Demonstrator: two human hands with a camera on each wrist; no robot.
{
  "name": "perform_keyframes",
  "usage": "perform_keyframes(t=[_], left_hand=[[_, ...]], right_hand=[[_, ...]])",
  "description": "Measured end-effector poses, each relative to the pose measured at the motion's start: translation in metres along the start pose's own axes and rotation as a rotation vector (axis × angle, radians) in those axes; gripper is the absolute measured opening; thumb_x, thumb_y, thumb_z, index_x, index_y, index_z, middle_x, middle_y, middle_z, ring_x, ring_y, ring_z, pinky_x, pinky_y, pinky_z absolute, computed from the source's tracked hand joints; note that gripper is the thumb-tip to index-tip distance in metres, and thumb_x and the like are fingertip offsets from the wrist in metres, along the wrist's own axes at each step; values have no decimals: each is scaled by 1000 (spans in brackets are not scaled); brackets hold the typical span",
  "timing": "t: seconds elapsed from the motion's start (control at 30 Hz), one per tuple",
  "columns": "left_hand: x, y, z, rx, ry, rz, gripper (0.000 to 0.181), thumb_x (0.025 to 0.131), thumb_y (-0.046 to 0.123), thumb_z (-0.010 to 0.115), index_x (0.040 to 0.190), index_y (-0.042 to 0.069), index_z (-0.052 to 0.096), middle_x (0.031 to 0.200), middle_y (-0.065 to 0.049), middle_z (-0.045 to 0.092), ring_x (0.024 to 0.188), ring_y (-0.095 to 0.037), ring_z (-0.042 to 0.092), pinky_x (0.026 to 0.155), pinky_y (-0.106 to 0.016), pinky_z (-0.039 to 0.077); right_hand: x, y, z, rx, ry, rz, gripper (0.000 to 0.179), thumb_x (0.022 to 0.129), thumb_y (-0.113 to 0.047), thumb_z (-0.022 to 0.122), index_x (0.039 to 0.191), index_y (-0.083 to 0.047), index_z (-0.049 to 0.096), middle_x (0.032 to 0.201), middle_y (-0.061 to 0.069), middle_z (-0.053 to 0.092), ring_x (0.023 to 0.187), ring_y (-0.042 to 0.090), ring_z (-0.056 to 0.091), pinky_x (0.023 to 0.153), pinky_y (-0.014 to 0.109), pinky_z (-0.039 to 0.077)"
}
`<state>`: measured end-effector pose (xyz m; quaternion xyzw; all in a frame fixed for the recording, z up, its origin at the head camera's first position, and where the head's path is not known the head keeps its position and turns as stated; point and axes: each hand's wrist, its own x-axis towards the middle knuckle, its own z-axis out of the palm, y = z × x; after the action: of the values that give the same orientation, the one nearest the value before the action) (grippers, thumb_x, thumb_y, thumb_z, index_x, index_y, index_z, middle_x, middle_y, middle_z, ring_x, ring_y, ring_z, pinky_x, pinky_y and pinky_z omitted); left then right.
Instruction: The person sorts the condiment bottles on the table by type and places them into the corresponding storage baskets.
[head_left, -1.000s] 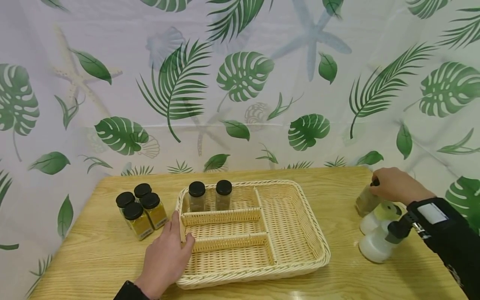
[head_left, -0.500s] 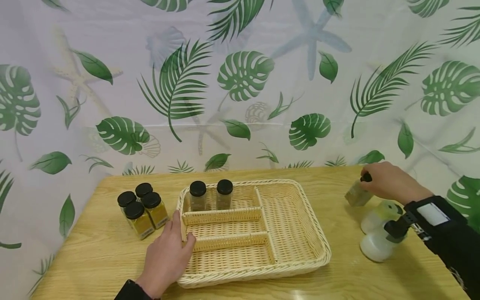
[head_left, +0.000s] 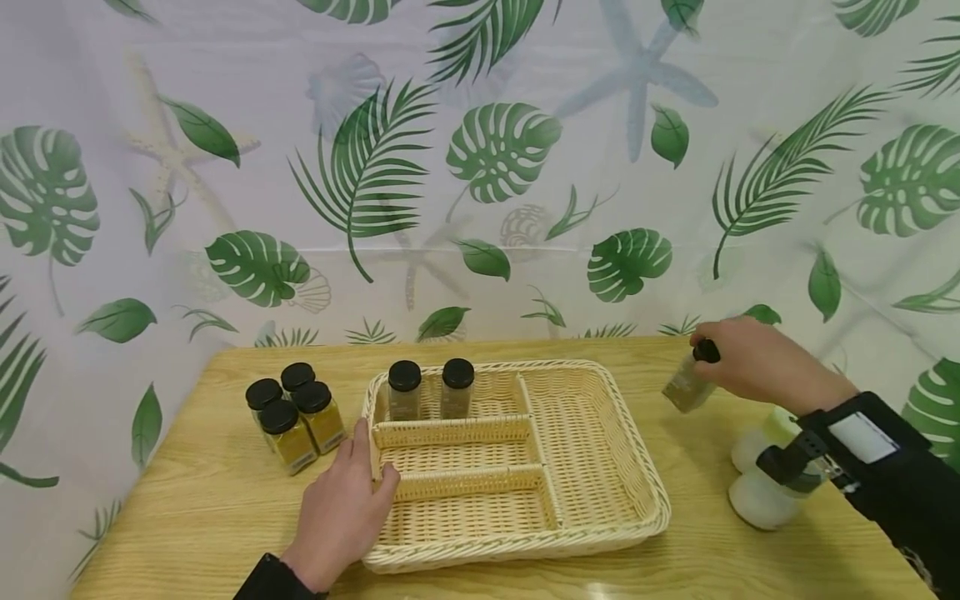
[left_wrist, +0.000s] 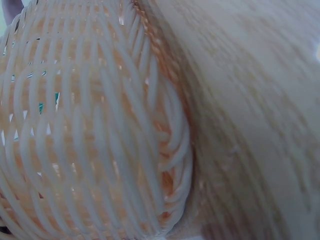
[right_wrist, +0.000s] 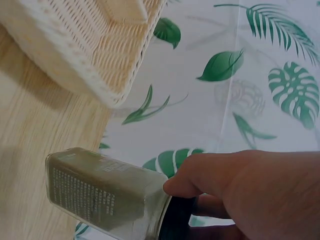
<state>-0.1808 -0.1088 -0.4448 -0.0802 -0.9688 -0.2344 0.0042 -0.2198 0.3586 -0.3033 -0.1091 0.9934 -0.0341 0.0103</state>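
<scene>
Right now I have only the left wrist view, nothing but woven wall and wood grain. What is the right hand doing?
Observer: The right hand is pinching a tilted jar by its black lid.
Operator: Is it over the woven tray?
Observer: No, the head view shows it out to the right of the woven tray.
Operator: Anything standing in the compartments?
Observer: Yes, two jars stand side by side in the back left compartment.
</scene>
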Motion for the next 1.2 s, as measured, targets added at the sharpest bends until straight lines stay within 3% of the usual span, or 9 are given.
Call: perform_keyframes(t=[0.2, 0.43, 0.97, 1.2], left_hand=[[0, 0, 0, 9, 6, 4, 74, 95, 43, 39, 150, -3, 18, 135, -29, 44, 74, -28, 61, 53, -41, 48], [1, 0, 0, -2, 2, 0, 73, 95, 41, 39, 150, -3, 18, 132, -26, 47, 57, -17, 53, 44, -33, 39], [1, -1, 0, -1, 16, 0, 73, 95, 41, 40, 149, -3, 19, 132, -26, 48, 58, -18, 53, 43, -32, 40], [2, 0, 2, 19, 34, 11, 74, 95, 42, 40, 149, -4, 20, 131, -26, 48, 70, -24, 59, 48, -37, 46]], right_hand=[[6, -26, -4, -10, 46, -70, 31, 82, -17, 69, 106, 2, 67, 94, 14, 66, 76, 22, 56, 63, 42, 49], [11, -53, -7, 9, 65, -127, 30, 80, -13, 70, 108, -1, 67, 100, 15, 66, 80, 23, 56, 65, 43, 50], [40, -110, 1, 66, 88, -280, 29, 81, -8, 69, 109, -3, 67, 98, 9, 62, 77, 17, 53, 63, 34, 49], [53, -131, 6, 67, 114, -358, 30, 80, -5, 67, 110, -3, 67, 97, 8, 62, 75, 17, 50, 62, 33, 45]])
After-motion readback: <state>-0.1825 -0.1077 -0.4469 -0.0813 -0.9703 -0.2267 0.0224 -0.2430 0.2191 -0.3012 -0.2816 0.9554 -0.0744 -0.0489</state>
